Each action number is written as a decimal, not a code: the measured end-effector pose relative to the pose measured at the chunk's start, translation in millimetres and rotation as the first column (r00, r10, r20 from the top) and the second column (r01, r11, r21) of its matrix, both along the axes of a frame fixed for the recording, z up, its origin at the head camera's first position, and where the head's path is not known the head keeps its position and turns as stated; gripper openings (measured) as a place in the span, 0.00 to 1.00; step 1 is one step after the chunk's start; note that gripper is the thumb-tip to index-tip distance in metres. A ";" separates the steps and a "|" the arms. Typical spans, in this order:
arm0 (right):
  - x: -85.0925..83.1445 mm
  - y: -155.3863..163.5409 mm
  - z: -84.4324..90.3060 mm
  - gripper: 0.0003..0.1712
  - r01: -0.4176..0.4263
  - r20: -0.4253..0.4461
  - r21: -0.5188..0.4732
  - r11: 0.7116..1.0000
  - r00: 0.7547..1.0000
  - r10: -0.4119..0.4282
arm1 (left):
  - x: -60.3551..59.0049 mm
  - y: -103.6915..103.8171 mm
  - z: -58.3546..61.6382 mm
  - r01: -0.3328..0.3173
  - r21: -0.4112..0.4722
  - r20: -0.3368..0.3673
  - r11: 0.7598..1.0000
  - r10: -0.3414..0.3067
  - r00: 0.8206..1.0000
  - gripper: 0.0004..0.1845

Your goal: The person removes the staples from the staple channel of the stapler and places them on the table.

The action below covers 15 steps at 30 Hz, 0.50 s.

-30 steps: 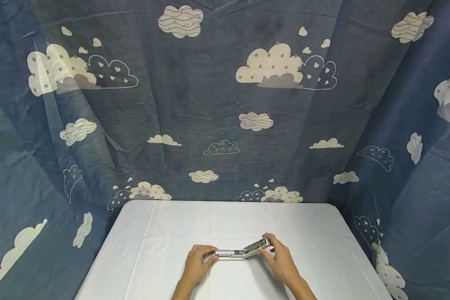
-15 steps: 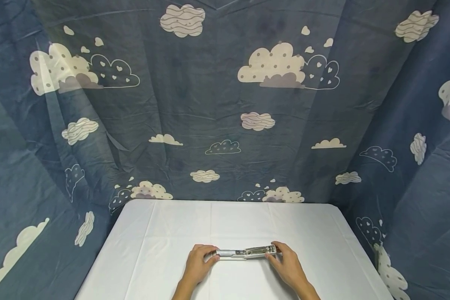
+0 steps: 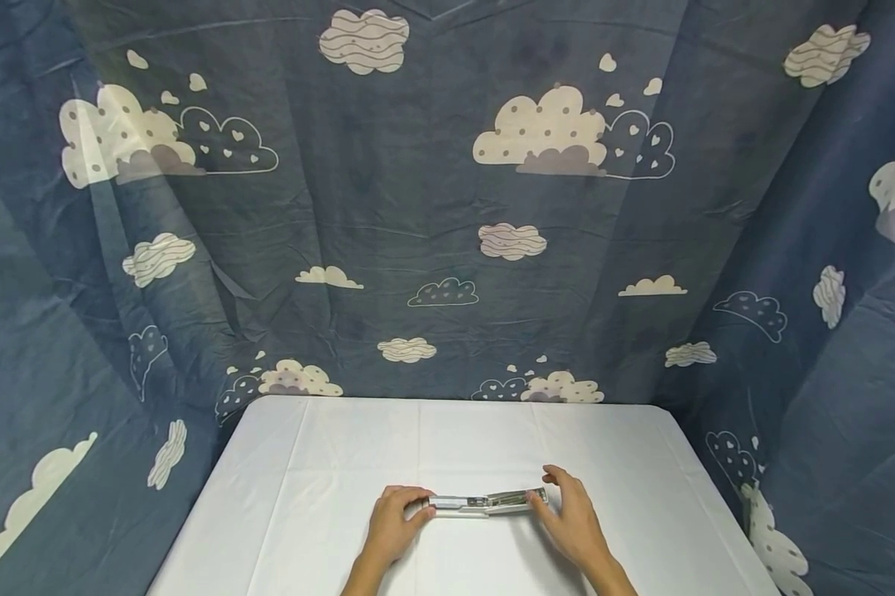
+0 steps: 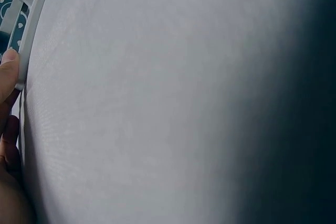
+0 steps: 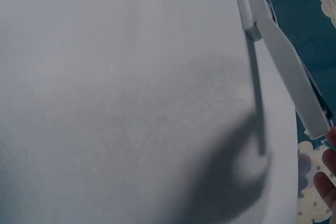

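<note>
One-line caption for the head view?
Left hand holds one end of an opened stapler on a white table; right hand touches the other.

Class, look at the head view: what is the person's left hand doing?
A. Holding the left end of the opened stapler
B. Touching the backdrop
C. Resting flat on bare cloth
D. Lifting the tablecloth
A: the left hand curls round the left end of the stapler lying on the table.

The left hand (image 3: pixel 390 530) covers the stapler's (image 3: pixel 484 502) left end; both wrist views crop the fingers (image 5: pixel 326 182).
</note>
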State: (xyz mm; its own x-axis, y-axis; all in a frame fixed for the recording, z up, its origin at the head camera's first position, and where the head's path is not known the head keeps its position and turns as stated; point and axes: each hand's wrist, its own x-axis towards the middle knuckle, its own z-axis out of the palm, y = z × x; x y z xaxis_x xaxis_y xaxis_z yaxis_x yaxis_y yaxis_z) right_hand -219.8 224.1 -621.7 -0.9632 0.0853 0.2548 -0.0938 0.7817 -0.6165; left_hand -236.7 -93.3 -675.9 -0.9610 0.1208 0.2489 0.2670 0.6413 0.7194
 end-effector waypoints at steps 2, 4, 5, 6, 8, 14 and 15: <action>-0.1 -3.5 4.4 0.31 0.002 -0.019 -0.007 1.000 1.000 -0.002 | 0.3 0.1 0.4 0.002 0.001 0.004 1.000 -0.002 1.000 0.13; -0.1 -8.0 9.2 0.27 0.000 -0.037 -0.008 1.000 0.999 0.000 | 0.6 0.2 0.7 0.002 0.001 0.012 1.000 -0.002 1.000 0.13; -0.3 -10.7 11.5 0.24 -0.005 -0.046 -0.007 1.000 0.999 0.004 | 0.8 0.2 0.8 0.002 0.000 0.015 1.000 -0.002 1.000 0.13; -0.6 -13.5 13.7 0.22 -0.011 -0.060 -0.009 1.000 0.998 0.011 | 0.8 0.3 0.5 0.004 -0.004 0.007 1.000 -0.004 1.000 0.13; -1.2 -20.0 17.5 0.16 -0.022 -0.089 -0.001 1.000 0.996 0.022 | 0.5 0.2 0.1 -0.002 -0.005 0.011 1.000 0.002 1.000 0.13; -2.4 -42.0 19.9 0.08 -0.046 -0.179 0.044 0.998 0.982 0.053 | -0.6 -0.2 -0.8 0.000 -0.006 0.011 1.000 0.000 1.000 0.13; -2.2 -45.9 19.4 0.07 -0.051 -0.186 0.055 0.997 0.981 0.060 | -0.8 -0.2 -0.7 -0.001 -0.004 0.018 1.000 0.001 1.000 0.13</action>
